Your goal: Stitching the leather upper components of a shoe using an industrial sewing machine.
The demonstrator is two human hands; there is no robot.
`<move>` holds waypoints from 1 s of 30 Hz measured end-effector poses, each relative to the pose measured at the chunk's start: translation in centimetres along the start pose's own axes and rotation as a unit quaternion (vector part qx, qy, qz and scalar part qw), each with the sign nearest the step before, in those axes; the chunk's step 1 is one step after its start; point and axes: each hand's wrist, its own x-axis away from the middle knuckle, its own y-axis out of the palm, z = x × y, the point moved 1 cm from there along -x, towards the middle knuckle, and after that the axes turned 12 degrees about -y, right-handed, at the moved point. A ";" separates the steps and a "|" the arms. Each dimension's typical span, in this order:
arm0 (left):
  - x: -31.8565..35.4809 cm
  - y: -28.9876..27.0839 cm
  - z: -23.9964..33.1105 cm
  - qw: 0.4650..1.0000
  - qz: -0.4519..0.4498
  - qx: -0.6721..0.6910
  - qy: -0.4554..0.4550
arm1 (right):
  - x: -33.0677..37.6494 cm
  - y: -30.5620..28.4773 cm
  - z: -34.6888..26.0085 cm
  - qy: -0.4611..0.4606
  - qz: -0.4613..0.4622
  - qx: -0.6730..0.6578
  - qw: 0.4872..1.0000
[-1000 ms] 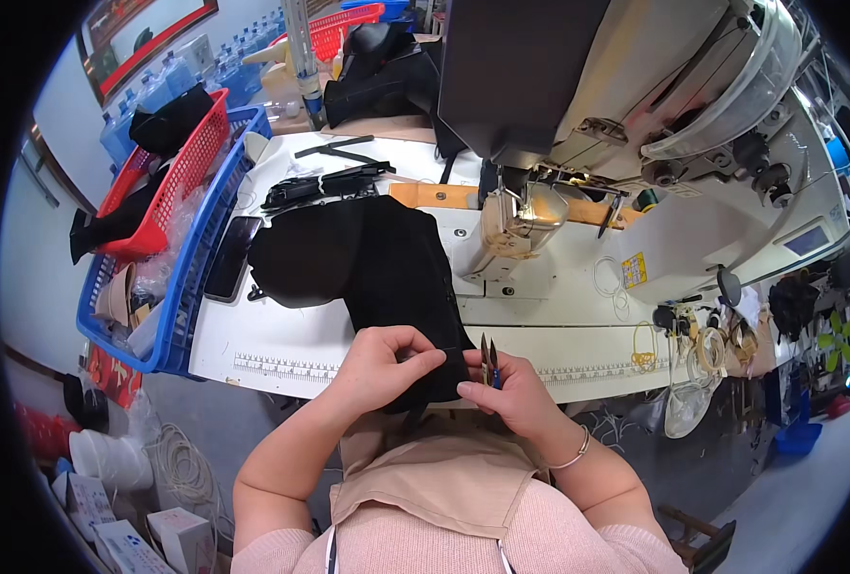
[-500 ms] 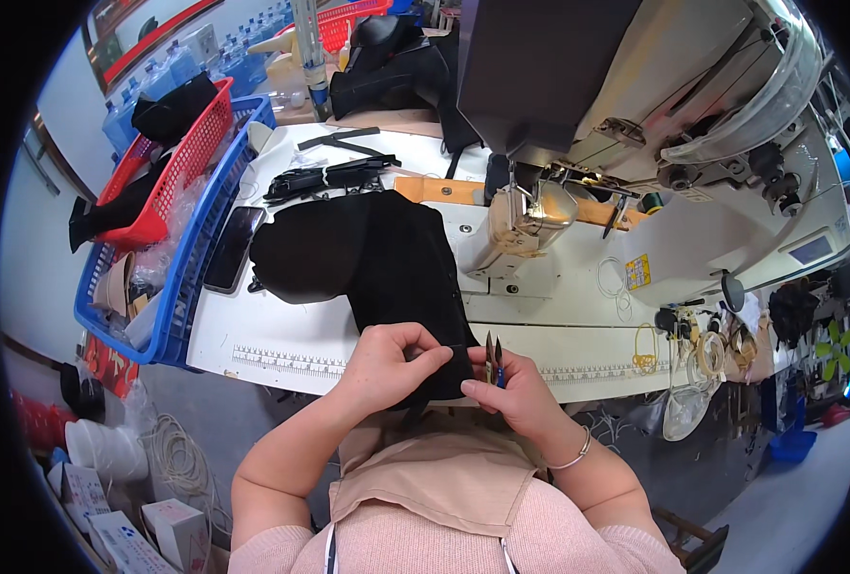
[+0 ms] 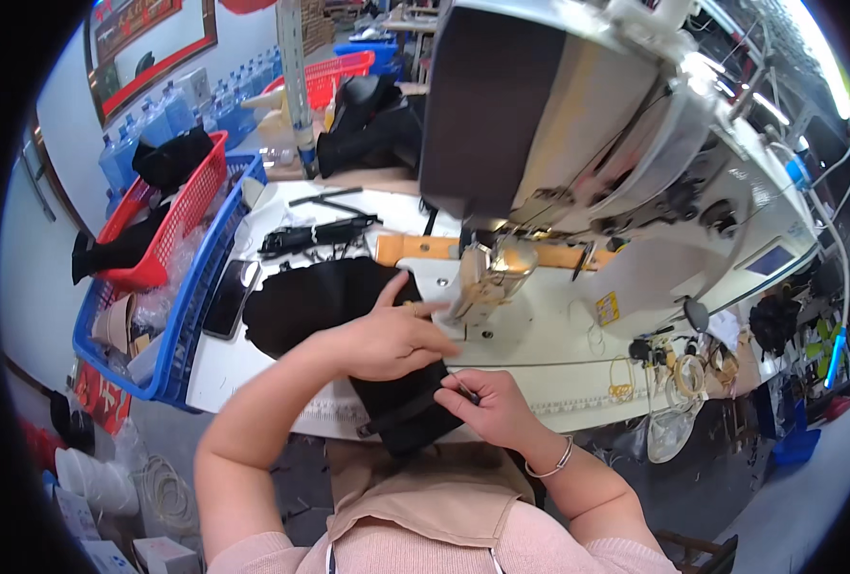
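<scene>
A black fabric piece lies across the white sewing table, its near end hanging over the front edge with a dark strap-like strip across it. My left hand is over the middle of this fabric, palm down, with fingers spread toward the machine. At the fabric's right edge, my right hand is closed, thumb against the fingers. It grips thread snips, of which only a small dark part shows; the rest is hidden in the hand.
The sewing machine stands just beyond my hands, its head overhanging the table. To the left are a phone, a blue crate and a red basket. Black strips lie behind the fabric.
My left hand has gone from a pinch at the fabric's near edge to spread fingers farther up. The snips' blades, upright before, are now mostly hidden. The view has shifted.
</scene>
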 end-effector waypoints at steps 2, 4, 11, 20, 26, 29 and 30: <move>-1.2 -1.8 -0.6 0.994 -0.107 -0.009 -0.027 | -1.0 -0.9 -0.4 -0.036 0.005 0.005 0.999; -2.0 -3.6 -1.1 0.989 -0.140 -0.037 -0.010 | -1.8 -1.7 -0.5 0.039 0.001 0.008 0.999; -2.4 -6.3 -2.3 0.968 -0.151 0.199 0.025 | -3.6 -2.6 -0.5 -0.026 0.047 -0.020 0.998; 0.2 -6.6 2.0 0.987 -0.061 -0.089 0.119 | -3.3 -2.6 1.7 0.020 -0.079 -0.135 0.988; 0.8 -5.0 2.1 0.995 -0.062 -0.070 -0.040 | -3.0 -1.8 2.9 0.011 -0.014 -0.203 0.979; 1.8 -4.7 2.1 0.985 0.085 -0.070 -0.135 | -3.1 -1.5 2.5 -0.020 0.019 -0.155 0.988; 2.3 -4.6 2.1 0.975 0.102 -0.088 -0.178 | -3.2 -1.3 2.3 -0.036 0.035 -0.143 0.988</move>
